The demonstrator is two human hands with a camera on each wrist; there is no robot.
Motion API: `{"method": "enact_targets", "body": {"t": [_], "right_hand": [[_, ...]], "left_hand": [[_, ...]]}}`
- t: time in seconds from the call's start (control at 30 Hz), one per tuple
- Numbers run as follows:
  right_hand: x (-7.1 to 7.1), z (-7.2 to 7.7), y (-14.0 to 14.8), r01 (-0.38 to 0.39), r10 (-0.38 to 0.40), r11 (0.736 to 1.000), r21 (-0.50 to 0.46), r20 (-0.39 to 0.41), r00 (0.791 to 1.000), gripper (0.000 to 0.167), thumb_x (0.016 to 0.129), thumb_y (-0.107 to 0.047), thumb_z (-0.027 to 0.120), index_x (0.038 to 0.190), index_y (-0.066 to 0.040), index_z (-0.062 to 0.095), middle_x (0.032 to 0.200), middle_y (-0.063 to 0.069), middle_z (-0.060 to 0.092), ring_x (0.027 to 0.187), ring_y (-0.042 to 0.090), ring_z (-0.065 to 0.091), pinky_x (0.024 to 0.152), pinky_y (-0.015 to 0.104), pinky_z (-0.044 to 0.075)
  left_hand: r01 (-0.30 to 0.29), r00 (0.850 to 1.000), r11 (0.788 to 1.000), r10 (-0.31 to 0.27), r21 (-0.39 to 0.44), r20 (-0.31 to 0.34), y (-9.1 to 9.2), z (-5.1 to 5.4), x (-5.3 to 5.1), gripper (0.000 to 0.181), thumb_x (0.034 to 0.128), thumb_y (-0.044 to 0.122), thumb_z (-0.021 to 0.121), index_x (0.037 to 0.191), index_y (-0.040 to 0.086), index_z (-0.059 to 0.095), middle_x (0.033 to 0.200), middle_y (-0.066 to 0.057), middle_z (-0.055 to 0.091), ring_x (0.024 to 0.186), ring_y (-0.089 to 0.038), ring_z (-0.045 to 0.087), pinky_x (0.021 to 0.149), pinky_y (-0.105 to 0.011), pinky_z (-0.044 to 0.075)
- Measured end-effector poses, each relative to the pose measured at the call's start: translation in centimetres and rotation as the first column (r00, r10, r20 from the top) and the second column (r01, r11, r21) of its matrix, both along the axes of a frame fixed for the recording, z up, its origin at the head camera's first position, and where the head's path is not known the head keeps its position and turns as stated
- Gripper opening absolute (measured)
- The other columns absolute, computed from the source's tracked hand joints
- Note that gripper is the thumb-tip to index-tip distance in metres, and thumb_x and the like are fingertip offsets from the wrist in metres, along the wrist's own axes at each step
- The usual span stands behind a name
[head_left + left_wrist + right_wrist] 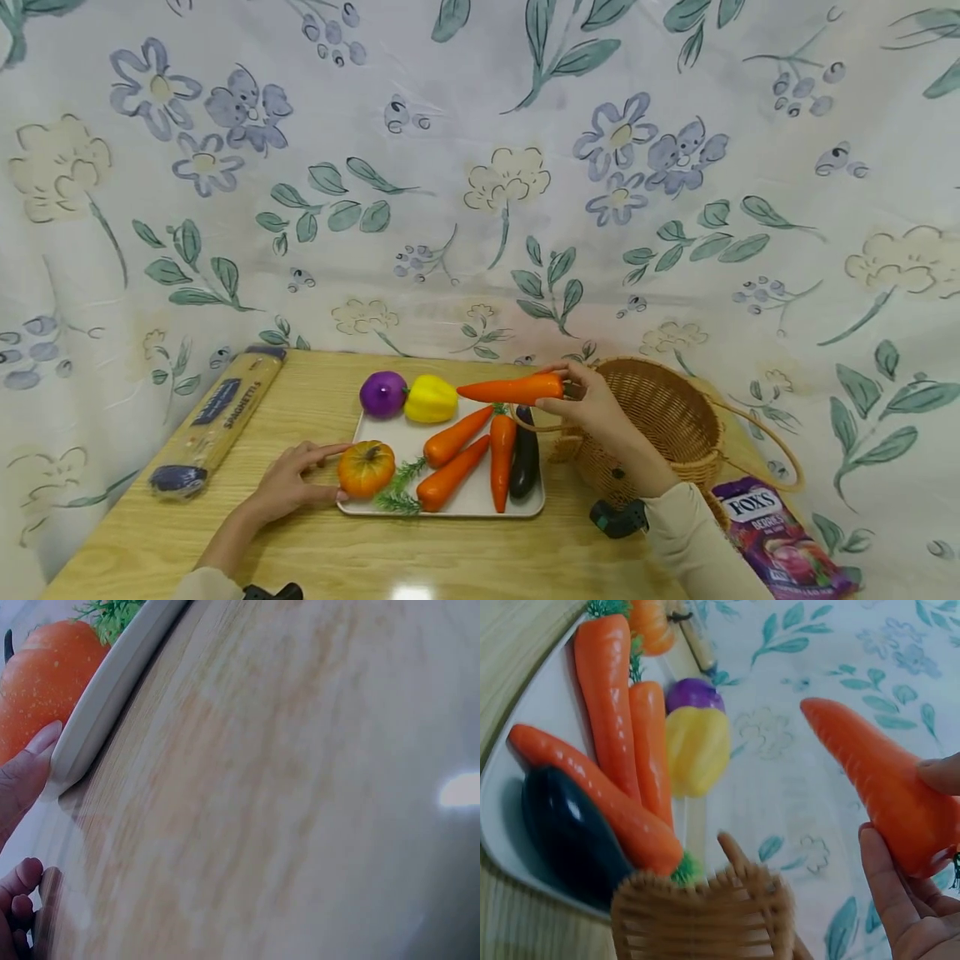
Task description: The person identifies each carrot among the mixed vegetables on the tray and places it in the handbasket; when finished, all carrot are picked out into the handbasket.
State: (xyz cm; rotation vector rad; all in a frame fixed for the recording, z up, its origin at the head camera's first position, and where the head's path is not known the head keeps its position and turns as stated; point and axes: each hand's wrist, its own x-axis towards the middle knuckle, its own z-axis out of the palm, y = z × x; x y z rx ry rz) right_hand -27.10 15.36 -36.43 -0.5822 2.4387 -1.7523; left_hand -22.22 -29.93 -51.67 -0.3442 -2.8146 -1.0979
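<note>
My right hand [581,396] holds an orange carrot [513,389] by its thick end, raised above the back right of a white tray [468,510] and beside a wicker basket [652,417]. In the right wrist view, thumb and fingers pinch this carrot [885,780]. On the tray lie several more carrots [453,475], a dark eggplant [523,458], a yellow bell pepper [431,400] and a small orange pumpkin [366,469]. A purple round vegetable [383,394] sits at its back left corner. My left hand [296,479] touches the tray's left edge, thumb on the rim beside the pumpkin.
A spaghetti packet [221,421] lies at the left of the wooden table [330,558]. A purple Fox's candy bag [780,537] is at the right, next to the basket, whose looped handle [787,458] sticks out. A floral cloth [480,167] hangs behind.
</note>
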Motion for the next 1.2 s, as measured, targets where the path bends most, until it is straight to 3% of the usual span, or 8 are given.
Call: {"method": "enact_targets", "body": {"t": [0.17, 0.37, 0.6, 0.83, 1.2], "right_hand": [[-0.1, 0.4, 1.5, -0.018, 0.018, 1.0, -0.011, -0.02, 1.0, 0.048, 0.09, -0.006, 0.07, 0.132, 0.006, 0.051, 0.128, 0.027, 0.054, 0.101, 0.021, 0.062, 0.079, 0.03, 0.056], [-0.4, 0.7, 3.4, 0.01, -0.01, 1.0, 0.004, -0.023, 1.0, 0.047, 0.089, -0.007, 0.071, 0.131, 0.002, 0.053, 0.127, 0.025, 0.055, 0.099, 0.018, 0.061, 0.081, 0.03, 0.054], [-0.9, 1.4, 5.8, 0.035, -0.035, 0.999, 0.017, -0.03, 0.999, 0.045, 0.089, -0.009, 0.072, 0.128, 0.003, 0.054, 0.118, 0.011, 0.059, 0.096, 0.016, 0.061, 0.08, 0.028, 0.053], [-2.7, 2.2, 8.2, 0.014, -0.014, 0.999, 0.032, 0.003, 1.0, 0.044, 0.091, -0.009, 0.07, 0.129, 0.003, 0.051, 0.11, -0.004, 0.062, 0.097, 0.013, 0.061, 0.083, 0.03, 0.051], [-4.2, 2.6, 11.7, 0.027, -0.027, 0.998, 0.059, -0.004, 1.0, 0.04, 0.092, -0.011, 0.07, 0.125, -0.002, 0.051, 0.111, -0.002, 0.062, 0.097, 0.013, 0.062, 0.085, 0.03, 0.053]], "left_hand": [[-0.001, 1.0, 1.0, 0.0, 0.017, 0.007, -0.3, 0.0, 0.2, 0.067, 0.0745, 0.039, 0.083, 0.135, 0.021, 0.063, 0.088, 0.002, 0.045, 0.077, -0.012, 0.034, 0.066, -0.031, 0.024], [-0.014, 1.0, 1.0, 0.014, 0.015, -0.006, -0.4, -0.1, 0.4, 0.066, 0.0733, 0.039, 0.084, 0.134, 0.022, 0.064, 0.089, 0.003, 0.046, 0.077, -0.011, 0.035, 0.066, -0.031, 0.025], [-0.017, 1.0, 1.0, 0.017, -0.005, -0.007, -0.5, 0.0, 0.3, 0.066, 0.0727, 0.04, 0.084, 0.133, 0.022, 0.064, 0.089, 0.004, 0.045, 0.076, -0.01, 0.034, 0.066, -0.031, 0.024], [0.0, 1.0, 1.0, 0.0, 0.004, -0.014, -0.3, 0.1, -0.1, 0.065, 0.0727, 0.037, 0.084, 0.133, 0.02, 0.065, 0.088, 0.003, 0.045, 0.076, -0.01, 0.033, 0.066, -0.03, 0.024], [0.001, 1.0, 1.0, -0.001, -0.01, -0.008, -0.1, -0.1, -0.2, 0.066, 0.0734, 0.039, 0.084, 0.133, 0.02, 0.064, 0.089, 0.004, 0.045, 0.076, -0.01, 0.033, 0.066, -0.031, 0.024]]}}
